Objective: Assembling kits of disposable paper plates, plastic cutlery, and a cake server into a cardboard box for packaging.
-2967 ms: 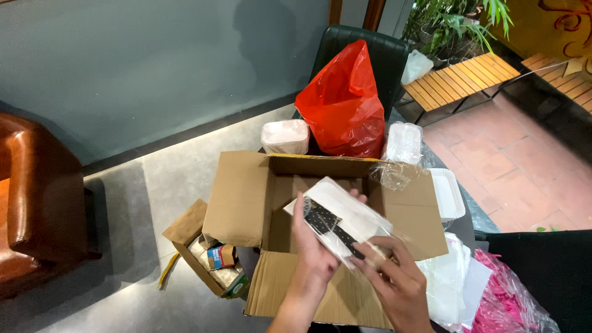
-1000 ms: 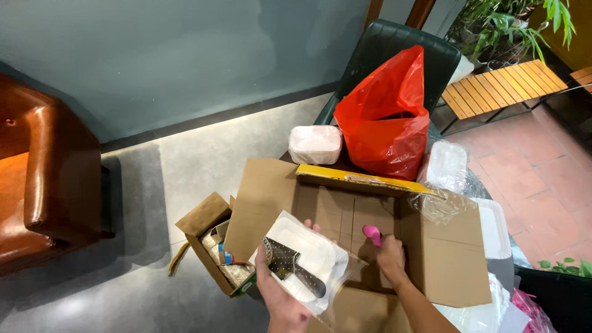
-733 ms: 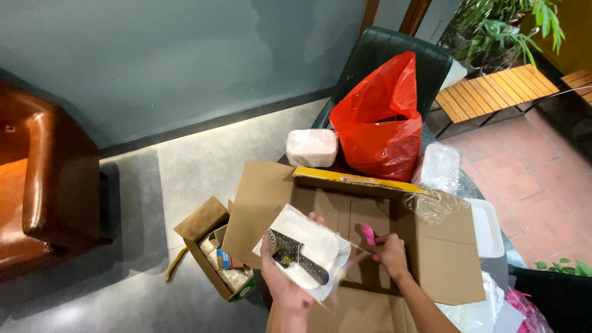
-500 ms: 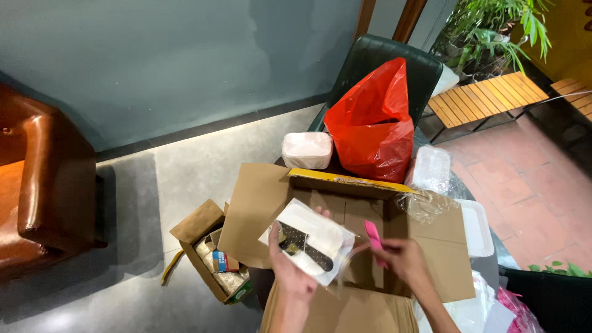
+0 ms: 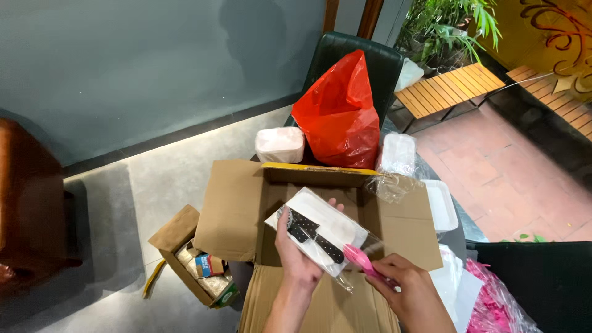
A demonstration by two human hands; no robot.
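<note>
Head view: left hand (image 5: 296,256) is clenched on a clear packet (image 5: 324,231) above the open cardboard box (image 5: 246,209); right hand (image 5: 410,290) grasps a pink tool (image 5: 361,260) touching the packet's edge.

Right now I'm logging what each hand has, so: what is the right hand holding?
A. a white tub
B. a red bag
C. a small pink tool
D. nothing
C: the right hand grips a small pink tool at the edge of the clear packet that the left hand holds.

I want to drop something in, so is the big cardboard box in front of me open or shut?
Open. The cardboard box has its flaps folded outward, and its inside shows behind the left hand.
</note>
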